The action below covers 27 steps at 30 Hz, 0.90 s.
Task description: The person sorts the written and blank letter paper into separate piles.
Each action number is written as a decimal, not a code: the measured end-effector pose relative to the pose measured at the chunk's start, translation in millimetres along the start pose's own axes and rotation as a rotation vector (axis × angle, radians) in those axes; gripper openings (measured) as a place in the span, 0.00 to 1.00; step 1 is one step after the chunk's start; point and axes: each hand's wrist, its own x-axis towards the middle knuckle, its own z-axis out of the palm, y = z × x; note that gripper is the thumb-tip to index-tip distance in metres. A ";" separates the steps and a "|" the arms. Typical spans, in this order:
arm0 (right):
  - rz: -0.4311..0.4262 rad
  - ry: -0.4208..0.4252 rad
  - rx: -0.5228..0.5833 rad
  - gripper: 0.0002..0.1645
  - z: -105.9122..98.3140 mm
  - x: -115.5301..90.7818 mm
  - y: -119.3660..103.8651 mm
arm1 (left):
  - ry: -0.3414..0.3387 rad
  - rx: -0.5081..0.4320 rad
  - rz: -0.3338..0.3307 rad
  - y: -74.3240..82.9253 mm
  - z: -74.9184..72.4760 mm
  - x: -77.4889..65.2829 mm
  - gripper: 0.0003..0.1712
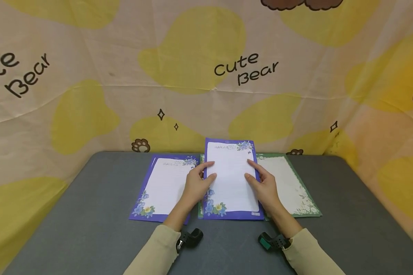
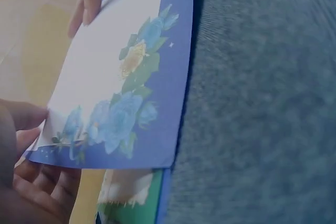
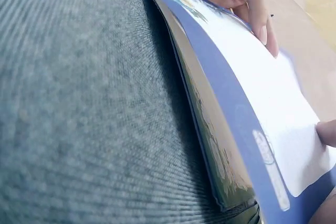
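Both hands hold a sheet of writing paper (image 1: 232, 183) with a blue-violet border and printed blue flowers. My left hand (image 1: 197, 185) pinches its left edge, with thumb and index finger showing on the front. On the opposite edge my right hand (image 1: 264, 186) pinches it the same way. Other fingers are behind the paper, partly hidden in the head view. The sheet is raised and tilted over green-bordered paper, whose border (image 2: 126, 209) peeks out beneath it in the left wrist view. A bowed lower edge shows in the right wrist view.
Another blue-bordered sheet (image 1: 163, 187) lies to the left on the grey table (image 1: 89, 214), partly behind my left forearm. To the right lies a green-bordered sheet (image 1: 285, 183) with a leafy print. A patterned cloth (image 1: 192, 49) hangs behind the table.
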 end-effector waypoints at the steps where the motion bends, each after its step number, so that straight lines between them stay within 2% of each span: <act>1: 0.005 0.003 -0.007 0.31 0.4 0.1 -0.7 | -0.002 -0.001 0.001 0.3 -0.6 0.3 0.26; 7: 0.030 0.051 -0.053 0.34 2.7 1.0 -4.4 | 0.013 0.039 0.014 0.9 -2.5 0.6 0.28; 11: 0.054 0.072 -0.076 0.32 1.8 -0.5 -9.2 | 0.011 0.052 0.029 2.3 -5.1 1.5 0.28; 14: 0.040 0.069 -0.115 0.30 0.1 -0.8 -14.2 | 0.000 0.075 0.043 6.0 -10.2 2.7 0.28; 17: 0.002 0.053 -0.172 0.29 -0.2 0.3 -20.2 | -0.011 0.133 0.046 13.6 -19.2 3.8 0.28; 23: -0.044 -0.021 -0.228 0.29 5.7 1.1 -37.0 | -0.051 0.325 0.006 31.0 -44.2 4.4 0.25; 27: -0.052 -0.075 -0.255 0.30 15.5 1.9 -48.8 | -0.053 0.385 -0.015 40.3 -64.0 4.1 0.25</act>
